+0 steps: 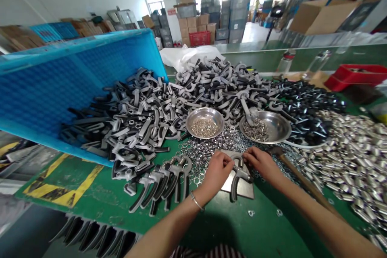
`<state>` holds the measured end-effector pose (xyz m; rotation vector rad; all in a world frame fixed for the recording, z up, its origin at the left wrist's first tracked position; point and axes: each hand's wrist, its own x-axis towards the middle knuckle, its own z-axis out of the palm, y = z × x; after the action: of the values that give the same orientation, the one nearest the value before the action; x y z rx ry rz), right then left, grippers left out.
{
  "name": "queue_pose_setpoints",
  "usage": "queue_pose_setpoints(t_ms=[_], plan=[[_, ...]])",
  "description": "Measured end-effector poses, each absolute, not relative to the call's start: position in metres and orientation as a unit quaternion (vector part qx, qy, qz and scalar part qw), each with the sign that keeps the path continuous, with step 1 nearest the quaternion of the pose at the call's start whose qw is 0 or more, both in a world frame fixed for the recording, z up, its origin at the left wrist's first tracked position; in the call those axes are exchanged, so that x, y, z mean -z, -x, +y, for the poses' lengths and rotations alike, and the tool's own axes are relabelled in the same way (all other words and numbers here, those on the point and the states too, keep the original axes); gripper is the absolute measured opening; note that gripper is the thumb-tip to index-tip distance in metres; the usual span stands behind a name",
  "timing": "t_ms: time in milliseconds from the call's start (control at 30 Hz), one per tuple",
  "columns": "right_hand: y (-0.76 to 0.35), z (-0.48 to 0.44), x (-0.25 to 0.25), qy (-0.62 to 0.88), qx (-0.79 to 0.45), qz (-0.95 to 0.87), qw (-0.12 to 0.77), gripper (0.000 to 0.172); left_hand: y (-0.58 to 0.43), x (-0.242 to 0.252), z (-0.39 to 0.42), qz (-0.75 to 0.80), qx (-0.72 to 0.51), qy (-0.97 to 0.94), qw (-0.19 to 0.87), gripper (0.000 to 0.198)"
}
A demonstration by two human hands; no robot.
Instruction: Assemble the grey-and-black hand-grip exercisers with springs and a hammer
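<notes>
A grey metal handle with a C-shaped hook head and black grip [235, 187] lies on a small metal plate [246, 190]. My left hand [218, 169], with a bangle at the wrist, is closed at the left side of its head, thumb and fingertip pinched together. At the head's right side, my right hand [260, 163] is also closed in a pinch; what its fingertips hold is hidden. Several similar hooked handles [163, 181] lie in a row left of my left hand. Loose metal rings [198, 157] are spread just beyond the hands.
A tipped blue crate [81, 64] spills a pile of hooked handles [208, 84]. Two metal bowls hold small parts, the left bowl [205, 123] and right bowl [276, 127]. A hammer [302, 177] lies beneath my right forearm. Metal cylinders [356, 157] heap at right, beside black-headed bolts [311, 100].
</notes>
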<state>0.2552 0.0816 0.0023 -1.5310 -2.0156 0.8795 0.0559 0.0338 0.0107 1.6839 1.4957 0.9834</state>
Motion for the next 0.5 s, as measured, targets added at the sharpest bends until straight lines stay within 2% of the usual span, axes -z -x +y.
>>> queue_pose_setpoints(t_ms=[233,500], plan=[[-0.256,0.082,0.001,0.528,-0.226,-0.799,0.179,0.022,-0.061,-0.001,0.034,0.574,-0.361,-0.677,0.285,0.009],[-0.251,0.076,-0.018,0.478,-0.089,-0.872,0.064,0.017,-0.066,-0.005,0.028,0.577,-0.297,-0.739,0.182,0.01]])
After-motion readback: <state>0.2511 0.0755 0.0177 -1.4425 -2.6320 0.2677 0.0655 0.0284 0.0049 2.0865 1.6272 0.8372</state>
